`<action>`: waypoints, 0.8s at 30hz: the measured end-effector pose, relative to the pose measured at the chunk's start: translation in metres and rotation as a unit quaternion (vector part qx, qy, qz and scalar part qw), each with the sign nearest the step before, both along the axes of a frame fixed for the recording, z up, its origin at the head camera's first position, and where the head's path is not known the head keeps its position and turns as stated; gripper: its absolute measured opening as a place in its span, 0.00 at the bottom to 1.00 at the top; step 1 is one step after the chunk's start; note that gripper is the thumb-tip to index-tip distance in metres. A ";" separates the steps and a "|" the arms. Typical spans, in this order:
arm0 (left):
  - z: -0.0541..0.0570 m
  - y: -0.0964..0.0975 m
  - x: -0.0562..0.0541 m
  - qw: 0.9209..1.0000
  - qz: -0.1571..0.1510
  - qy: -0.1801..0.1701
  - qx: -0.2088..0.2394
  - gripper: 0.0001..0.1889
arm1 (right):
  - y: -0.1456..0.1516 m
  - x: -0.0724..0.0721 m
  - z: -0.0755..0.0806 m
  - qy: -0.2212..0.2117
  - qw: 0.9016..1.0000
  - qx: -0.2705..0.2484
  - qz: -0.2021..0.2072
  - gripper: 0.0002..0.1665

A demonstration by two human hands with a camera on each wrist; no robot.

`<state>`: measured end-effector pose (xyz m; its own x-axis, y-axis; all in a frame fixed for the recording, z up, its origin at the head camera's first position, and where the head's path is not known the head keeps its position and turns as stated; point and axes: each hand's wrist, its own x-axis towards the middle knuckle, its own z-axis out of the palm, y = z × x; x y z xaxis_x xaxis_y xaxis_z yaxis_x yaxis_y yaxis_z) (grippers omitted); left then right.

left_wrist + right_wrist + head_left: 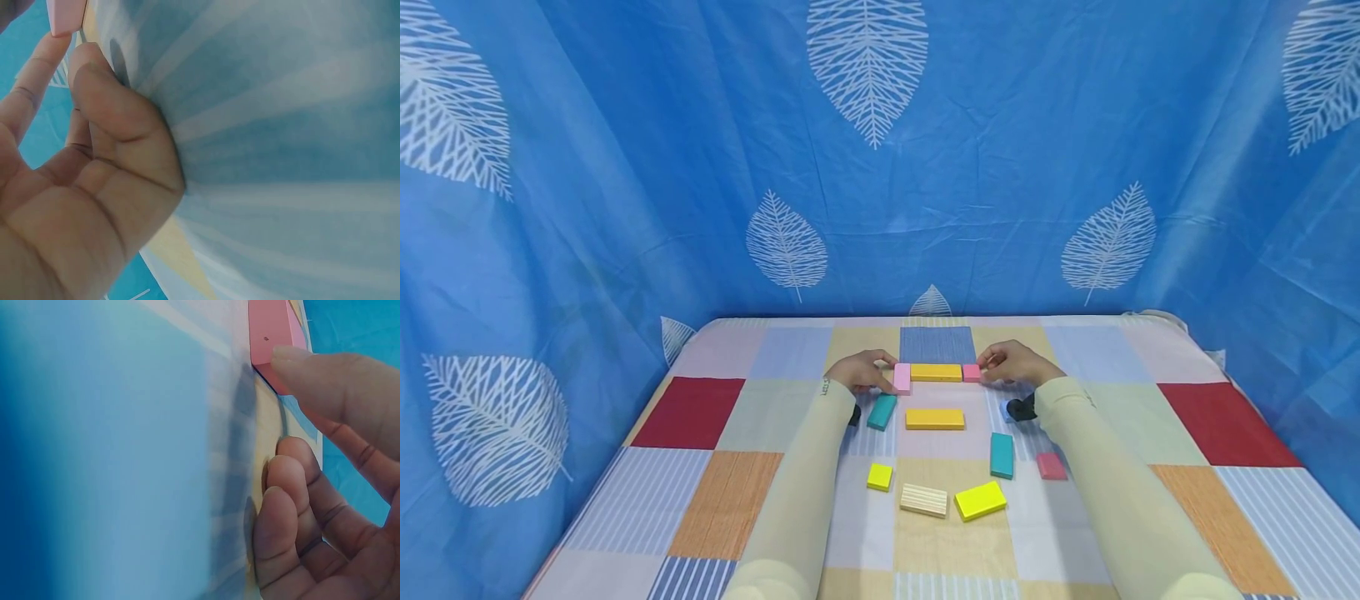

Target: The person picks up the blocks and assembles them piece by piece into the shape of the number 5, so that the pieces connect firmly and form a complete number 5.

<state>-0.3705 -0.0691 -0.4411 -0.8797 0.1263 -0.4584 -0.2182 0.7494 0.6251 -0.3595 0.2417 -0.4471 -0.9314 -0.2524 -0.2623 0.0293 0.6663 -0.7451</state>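
Pinching a pale-pink rectangular block with curled fingers, the left hand sits left of the far amber rectangular block, whose left end that pink block appears to touch. Left of the far amber block and nearer the person lie a tilted teal rectangular block and a small bright-yellow square block. Directly in front of it are a striped, wood-toned rectangular block and, closer, a parallel amber block. At its right end, apparently touching, is a small deep-pink square block; in front and to the right lie a lemon-yellow rectangular block and an upright-lying teal block. Right of the far amber block, the right hand pinches the deep-pink block, remaining fingers curled; a rose-red block lies rightmost on the patchwork-covered table.
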 end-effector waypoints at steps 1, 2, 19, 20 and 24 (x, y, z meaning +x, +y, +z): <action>0.000 0.000 0.000 1.000 0.000 0.000 0.001 0.31 | 0.000 0.000 0.000 0.000 1.000 0.000 0.001 0.17; 0.000 0.000 0.000 1.000 0.000 0.000 0.002 0.31 | 0.000 0.000 0.000 0.000 1.000 0.000 0.001 0.17; -0.002 0.000 -0.003 1.000 0.004 -0.008 -0.001 0.31 | 0.000 -0.001 0.001 0.011 1.000 -0.001 0.018 0.17; -0.002 0.000 -0.003 1.000 0.006 -0.009 0.000 0.31 | 0.000 -0.001 0.001 0.011 1.000 0.000 0.017 0.17; -0.001 0.000 -0.001 1.000 0.006 -0.008 -0.002 0.30 | -0.002 0.000 0.002 0.006 1.000 0.004 0.010 0.17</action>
<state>-0.3716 -0.0691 -0.4424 -0.8738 0.1138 -0.4729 -0.2370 0.7493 0.6183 -0.3594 0.2401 -0.4454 -0.9296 -0.2685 -0.2525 0.0069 0.6723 -0.7402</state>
